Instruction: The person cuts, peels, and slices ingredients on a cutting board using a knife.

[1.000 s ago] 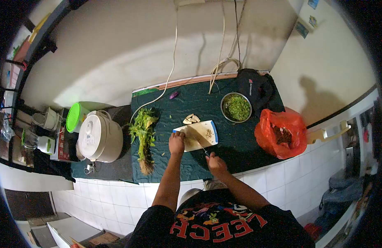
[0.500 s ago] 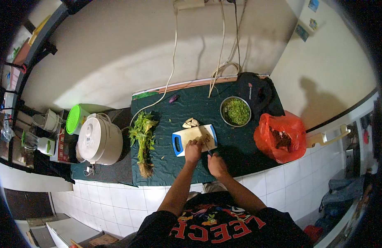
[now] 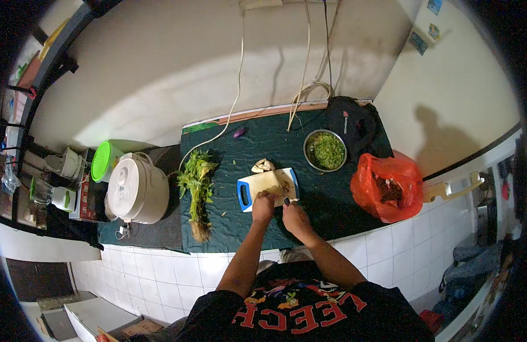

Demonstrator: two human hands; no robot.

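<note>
A white cutting board with blue ends [image 3: 244, 196] lies on the dark green cloth. My left hand [image 3: 263, 206] is closed at the board's near edge; what its fingers pinch is too small to make out. Just right of it, my right hand [image 3: 296, 218] grips a knife by its dark handle [image 3: 286, 201]. Small brown bits [image 3: 286, 186] lie on the board's right part. Pale pieces [image 3: 263, 166] rest against its far edge. Left of the board is a bunch of leafy greens [image 3: 197, 180] with roots toward me.
A metal bowl of chopped greens [image 3: 326, 150] stands at the back right, near a black bag [image 3: 350, 122]. A red plastic bag [image 3: 387, 188] sits at the right edge. At the left is a white rice cooker [image 3: 138, 188]. A purple item [image 3: 239, 132] lies toward the wall.
Both hands have shifted slightly; my right hand and the knife handle have moved up and left, nearer my left hand. The left fingers are drawn in more.
</note>
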